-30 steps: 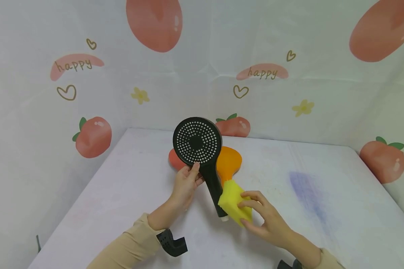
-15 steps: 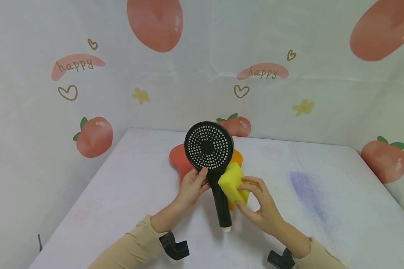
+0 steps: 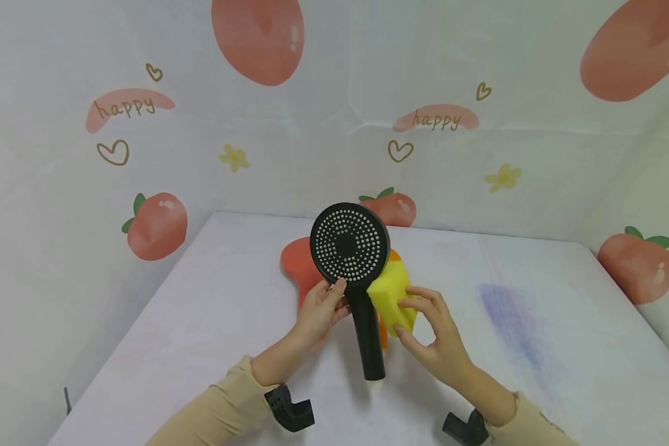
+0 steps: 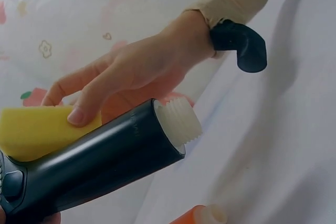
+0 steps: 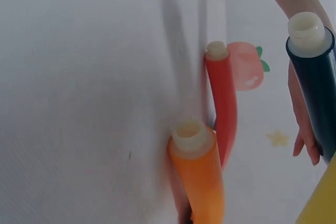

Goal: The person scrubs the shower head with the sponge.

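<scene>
A black shower head (image 3: 350,241) with pale nozzles faces the head camera, its handle slanting down. My left hand (image 3: 319,313) holds it at the neck, thumb on the front below the disc. My right hand (image 3: 437,337) pinches a yellow sponge (image 3: 389,297) between thumb and fingers. The sponge lies along the handle's right side, just under the disc. In the left wrist view the handle (image 4: 105,156) ends in a white threaded connector (image 4: 179,121). Behind it on the table are a red shower head (image 3: 301,263) and an orange shower head (image 5: 202,182), both partly hidden.
The white table (image 3: 228,347) bears a faint purple smear (image 3: 510,322) at the right. Behind it hangs a pale backdrop (image 3: 323,111) printed with peaches, hearts and flowers. A black wrist mount (image 3: 288,409) sits on my left wrist, another (image 3: 465,427) on my right.
The black shower head has moved right and a little down with my left hand, covering more of the orange one. The sponge has risen along the handle toward the disc with my right hand.
</scene>
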Tool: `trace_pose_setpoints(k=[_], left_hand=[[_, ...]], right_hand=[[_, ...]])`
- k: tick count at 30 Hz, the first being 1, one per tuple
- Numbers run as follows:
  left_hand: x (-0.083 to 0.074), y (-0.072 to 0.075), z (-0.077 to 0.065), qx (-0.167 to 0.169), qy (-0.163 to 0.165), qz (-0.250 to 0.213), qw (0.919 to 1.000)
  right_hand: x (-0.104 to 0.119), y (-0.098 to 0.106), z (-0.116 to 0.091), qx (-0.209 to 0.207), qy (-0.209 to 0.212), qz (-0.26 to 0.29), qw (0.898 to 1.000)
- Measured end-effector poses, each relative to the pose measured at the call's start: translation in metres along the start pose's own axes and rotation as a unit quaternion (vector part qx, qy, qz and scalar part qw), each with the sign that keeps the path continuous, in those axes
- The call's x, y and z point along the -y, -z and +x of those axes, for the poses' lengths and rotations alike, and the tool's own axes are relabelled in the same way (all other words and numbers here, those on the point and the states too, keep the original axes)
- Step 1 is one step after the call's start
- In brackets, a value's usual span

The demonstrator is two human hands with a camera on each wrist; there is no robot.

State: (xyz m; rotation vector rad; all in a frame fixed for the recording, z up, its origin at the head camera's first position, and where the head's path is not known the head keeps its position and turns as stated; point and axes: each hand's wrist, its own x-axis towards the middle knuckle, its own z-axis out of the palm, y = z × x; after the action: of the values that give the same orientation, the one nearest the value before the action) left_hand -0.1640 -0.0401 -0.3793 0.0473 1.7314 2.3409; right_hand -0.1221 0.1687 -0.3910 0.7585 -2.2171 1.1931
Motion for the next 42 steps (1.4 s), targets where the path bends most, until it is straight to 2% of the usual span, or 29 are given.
trace_pose_setpoints(k=[14,18,24,29,35,42], left_hand=[[-0.003,-0.005,-0.003,0.027,0.013,0.012,0.9995],[-0.002,-0.004,-0.004,0.058,0.014,0.026,0.9979],[0.004,0.000,-0.002,0.115,0.029,0.038,0.9922],[0.003,0.000,-0.002,0.119,0.036,0.048,0.9910],[0.000,-0.001,-0.004,0.122,0.028,0.067,0.9898],[-0.003,-0.002,-0.004,0.154,0.016,0.076,0.9851]], right_hand=[[0.000,-0.009,-0.006,0.003,0.035,0.025,0.999],[0.002,-0.010,-0.006,-0.003,0.051,0.030,0.998],[0.004,-0.011,-0.008,0.013,0.070,0.047,0.996],[0.004,-0.009,-0.009,0.019,0.075,0.058,0.995],[0.003,-0.004,-0.007,0.008,0.087,0.052,0.995],[-0.004,-0.001,-0.005,-0.001,0.097,0.044,0.994]])
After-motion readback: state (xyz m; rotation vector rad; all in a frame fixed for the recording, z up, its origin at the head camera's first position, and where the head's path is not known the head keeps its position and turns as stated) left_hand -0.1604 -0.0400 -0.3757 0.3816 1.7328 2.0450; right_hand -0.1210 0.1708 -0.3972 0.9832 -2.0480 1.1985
